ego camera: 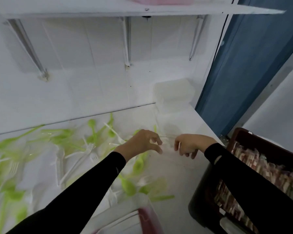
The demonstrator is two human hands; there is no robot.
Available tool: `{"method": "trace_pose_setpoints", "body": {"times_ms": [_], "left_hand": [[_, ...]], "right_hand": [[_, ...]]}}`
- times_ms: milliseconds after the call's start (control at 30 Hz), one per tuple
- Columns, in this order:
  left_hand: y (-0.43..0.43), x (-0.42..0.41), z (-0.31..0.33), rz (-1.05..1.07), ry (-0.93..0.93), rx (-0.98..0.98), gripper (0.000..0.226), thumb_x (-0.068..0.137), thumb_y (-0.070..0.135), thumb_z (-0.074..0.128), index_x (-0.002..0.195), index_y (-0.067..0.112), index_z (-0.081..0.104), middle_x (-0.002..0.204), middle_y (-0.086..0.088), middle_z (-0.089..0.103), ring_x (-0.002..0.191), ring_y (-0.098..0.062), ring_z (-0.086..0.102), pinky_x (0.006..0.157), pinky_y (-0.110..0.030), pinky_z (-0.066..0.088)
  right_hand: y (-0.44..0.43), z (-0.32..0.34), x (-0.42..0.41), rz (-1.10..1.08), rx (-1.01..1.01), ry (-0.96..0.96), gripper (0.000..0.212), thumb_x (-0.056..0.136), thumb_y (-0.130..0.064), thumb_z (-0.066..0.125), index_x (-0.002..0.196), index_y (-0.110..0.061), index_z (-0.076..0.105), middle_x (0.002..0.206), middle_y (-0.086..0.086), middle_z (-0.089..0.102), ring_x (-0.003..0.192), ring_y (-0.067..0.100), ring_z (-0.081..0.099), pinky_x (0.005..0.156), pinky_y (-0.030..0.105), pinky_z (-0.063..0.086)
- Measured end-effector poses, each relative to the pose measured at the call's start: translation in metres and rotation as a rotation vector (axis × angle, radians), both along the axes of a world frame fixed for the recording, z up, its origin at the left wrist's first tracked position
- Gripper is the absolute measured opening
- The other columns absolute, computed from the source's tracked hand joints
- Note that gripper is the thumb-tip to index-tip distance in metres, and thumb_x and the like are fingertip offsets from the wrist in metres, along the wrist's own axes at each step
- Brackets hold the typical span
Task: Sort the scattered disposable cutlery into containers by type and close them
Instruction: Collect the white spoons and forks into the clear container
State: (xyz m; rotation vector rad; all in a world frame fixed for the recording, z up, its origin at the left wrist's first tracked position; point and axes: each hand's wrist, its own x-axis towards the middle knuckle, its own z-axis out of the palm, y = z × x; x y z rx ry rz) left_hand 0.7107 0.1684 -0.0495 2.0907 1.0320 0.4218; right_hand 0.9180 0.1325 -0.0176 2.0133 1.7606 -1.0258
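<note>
Green spoons (127, 184) and white forks (90, 147) lie scattered over the white counter (181, 179), blurred by motion. A clear container (169, 130) stands at the counter's back right, and its open lid (173, 92) leans on the wall. My left hand (142, 143) hovers at the container's front left, with curled fingers and thumb pinching a pale piece of cutlery that is too blurred to name. My right hand (187, 146) hangs just right of it, by the container's front. Its fingers are loosely curled downward and nothing shows in them.
A dark crate (243, 137) of wrapped packets stands at the right, off the counter's edge. A clear tub with a red rim (147, 215) sits at the near edge. A white shelf on brackets (108, 9) runs overhead. A blue door frame (243, 65) bounds the right.
</note>
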Motion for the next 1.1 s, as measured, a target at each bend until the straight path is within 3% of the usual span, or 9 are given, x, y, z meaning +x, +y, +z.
{"method": "trace_pose_setpoints", "body": {"times_ms": [100, 167, 267, 433, 533, 667, 733, 900, 1100], "left_hand": [[-0.006, -0.025, 0.022, 0.261, -0.337, -0.12, 0.04, 0.063, 0.013, 0.089, 0.077, -0.007, 0.057, 0.082, -0.01, 0.074, 0.079, -0.011, 0.07, 0.076, -0.029, 0.051], [-0.009, -0.036, 0.035, 0.415, -0.597, -0.196, 0.028, 0.079, 0.003, 0.076, 0.074, -0.003, 0.049, 0.072, -0.003, 0.073, 0.07, -0.011, 0.069, 0.069, -0.024, 0.054], [-0.013, -0.055, 0.04, 0.548, -0.707, -0.13, 0.021, 0.098, 0.023, 0.057, 0.083, 0.011, 0.048, 0.065, 0.004, 0.064, 0.058, -0.011, 0.056, 0.061, -0.024, 0.049], [-0.02, -0.075, 0.025, 0.556, -0.646, -0.113, 0.015, 0.104, 0.017, 0.044, 0.118, 0.018, 0.047, 0.095, 0.0, 0.073, 0.067, -0.011, 0.061, 0.066, -0.024, 0.052], [-0.023, -0.076, 0.018, 0.559, -0.529, -0.075, 0.014, 0.102, 0.013, 0.048, 0.114, 0.017, 0.051, 0.103, 0.003, 0.073, 0.064, -0.002, 0.057, 0.064, -0.017, 0.046], [-0.027, -0.07, 0.017, 0.415, -0.387, -0.071, 0.016, 0.1, 0.029, 0.053, 0.108, 0.016, 0.059, 0.089, 0.007, 0.073, 0.06, 0.003, 0.052, 0.064, -0.012, 0.044], [-0.03, -0.064, 0.014, 0.346, -0.344, -0.062, 0.014, 0.102, 0.019, 0.048, 0.106, 0.015, 0.061, 0.088, 0.007, 0.072, 0.059, 0.002, 0.051, 0.066, -0.012, 0.044], [-0.035, -0.058, 0.0, 0.28, -0.164, -0.081, 0.018, 0.1, 0.013, 0.045, 0.111, 0.019, 0.06, 0.09, 0.013, 0.072, 0.07, -0.004, 0.06, 0.074, -0.019, 0.048], [-0.04, -0.059, 0.002, 0.237, -0.013, -0.12, 0.021, 0.092, 0.044, 0.062, 0.104, 0.027, 0.061, 0.09, 0.012, 0.071, 0.076, 0.003, 0.059, 0.07, -0.016, 0.041]], "right_hand": [[-0.002, 0.002, -0.029, 0.071, 0.009, 0.097, 0.018, 0.087, -0.011, 0.064, 0.103, -0.018, 0.058, 0.106, 0.01, 0.063, 0.08, 0.021, 0.064, 0.068, 0.034, 0.059], [-0.01, 0.0, -0.056, 0.147, -0.041, 0.18, 0.035, 0.082, -0.024, 0.076, 0.109, -0.019, 0.054, 0.111, 0.015, 0.063, 0.081, 0.025, 0.065, 0.068, 0.037, 0.059], [-0.026, -0.009, -0.096, 0.315, -0.081, 0.178, 0.057, 0.074, -0.037, 0.084, 0.117, -0.017, 0.051, 0.113, 0.013, 0.06, 0.077, 0.024, 0.062, 0.064, 0.037, 0.058], [-0.032, -0.028, -0.113, 0.5, -0.002, 0.065, 0.044, 0.076, -0.036, 0.081, 0.11, -0.016, 0.063, 0.108, 0.007, 0.065, 0.079, 0.024, 0.063, 0.062, 0.032, 0.053], [-0.026, -0.02, -0.104, 0.508, 0.034, 0.101, 0.03, 0.08, -0.032, 0.078, 0.104, -0.017, 0.068, 0.091, -0.004, 0.063, 0.083, 0.016, 0.058, 0.074, 0.03, 0.048], [-0.015, -0.002, -0.085, 0.288, 0.041, 0.382, 0.007, 0.087, -0.021, 0.069, 0.093, -0.02, 0.065, 0.081, -0.008, 0.065, 0.076, 0.01, 0.058, 0.07, 0.028, 0.046], [-0.015, 0.0, -0.079, 0.23, 0.066, 0.423, 0.01, 0.086, -0.025, 0.072, 0.093, -0.023, 0.065, 0.086, -0.006, 0.066, 0.077, 0.01, 0.059, 0.073, 0.028, 0.047], [-0.025, -0.011, -0.084, 0.341, -0.005, 0.167, 0.049, 0.075, -0.036, 0.083, 0.118, -0.022, 0.062, 0.101, -0.006, 0.056, 0.09, 0.015, 0.055, 0.082, 0.029, 0.045], [-0.027, -0.019, -0.092, 0.421, 0.086, 0.061, 0.031, 0.086, -0.026, 0.071, 0.114, -0.014, 0.066, 0.094, -0.005, 0.056, 0.09, 0.014, 0.052, 0.077, 0.024, 0.04]]}}
